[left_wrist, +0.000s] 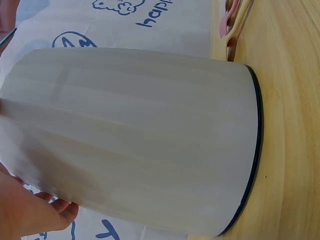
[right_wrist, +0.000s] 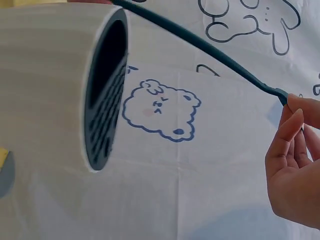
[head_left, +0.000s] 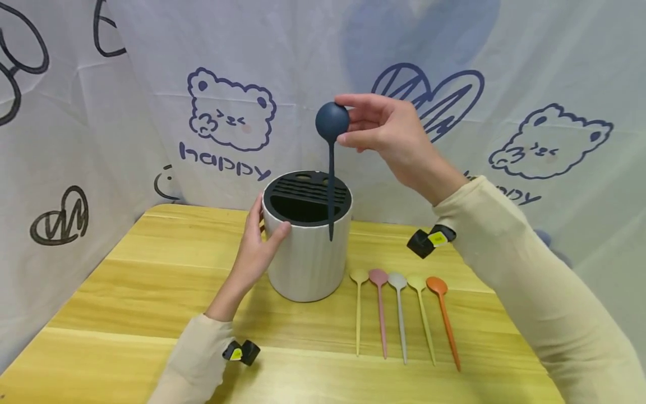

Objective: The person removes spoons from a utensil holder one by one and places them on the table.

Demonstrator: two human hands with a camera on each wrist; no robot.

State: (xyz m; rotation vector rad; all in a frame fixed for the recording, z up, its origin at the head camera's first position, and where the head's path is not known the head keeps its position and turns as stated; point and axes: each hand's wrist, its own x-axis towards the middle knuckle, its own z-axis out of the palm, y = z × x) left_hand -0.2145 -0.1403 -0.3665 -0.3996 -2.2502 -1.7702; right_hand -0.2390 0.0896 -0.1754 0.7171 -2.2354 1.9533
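Observation:
A dark blue long-handled spoon (head_left: 332, 123) hangs upright, bowl up, its thin handle pointing down. My right hand (head_left: 386, 126) pinches it by the bowl between thumb and fingers. Below it stands a white ribbed utensil holder (head_left: 308, 264) with a black slotted lid (head_left: 308, 207); in the head view the handle's tip overlaps the holder's front rim. In the right wrist view the spoon handle (right_wrist: 200, 45) slants towards the holder's opening. My left hand (head_left: 257, 241) holds the holder's left side, thumb near the front rim and fingers around the back.
On the wooden table (head_left: 126, 292), right of the holder, several spoons lie in a row: a pale yellow spoon (head_left: 359, 303), a pink spoon (head_left: 380, 303), a grey spoon (head_left: 400, 308), another yellow spoon (head_left: 421, 308) and an orange spoon (head_left: 444, 308). A printed cloth (head_left: 313, 67) hangs behind.

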